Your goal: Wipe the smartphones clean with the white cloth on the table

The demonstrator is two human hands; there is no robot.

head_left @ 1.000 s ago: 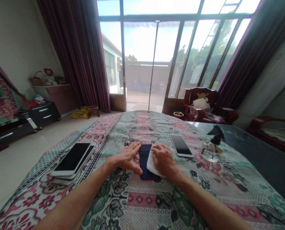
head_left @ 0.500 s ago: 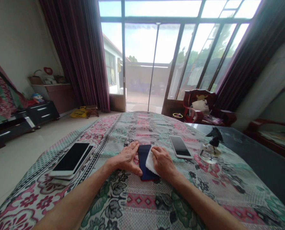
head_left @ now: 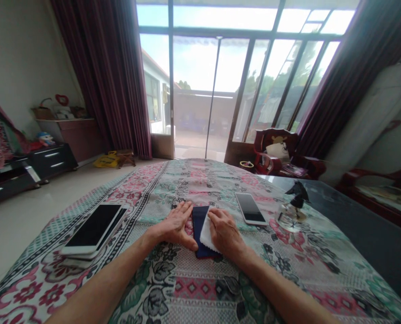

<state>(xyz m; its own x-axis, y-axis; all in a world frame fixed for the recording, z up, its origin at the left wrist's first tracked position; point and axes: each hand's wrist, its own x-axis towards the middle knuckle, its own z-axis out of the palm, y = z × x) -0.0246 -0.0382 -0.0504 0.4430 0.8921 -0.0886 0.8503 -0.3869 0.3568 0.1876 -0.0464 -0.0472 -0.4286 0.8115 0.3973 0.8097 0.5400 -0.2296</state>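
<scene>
At the left, a stack of phones (head_left: 92, 228) lies on the patterned tablecloth (head_left: 146, 283). Next comes the left hand (head_left: 174, 226), palm down, its thumb spread wide from the fingers. The thumb tip is at the near left edge of the dark blue phone (head_left: 197, 227); whether the fingertips touch its far corner, I cannot tell. This phone lies flat in the middle, between both hands. I judge it light, stiff and rather slippery, with glass that could crack; the long side edges seem the best place to hold. Over its right part is a white cloth (head_left: 207, 237), probably soft, pinched in the bent fingers of the right hand (head_left: 226, 230). Farther right lies a white phone (head_left: 250, 209), then a clear bottle (head_left: 290, 218).
</scene>
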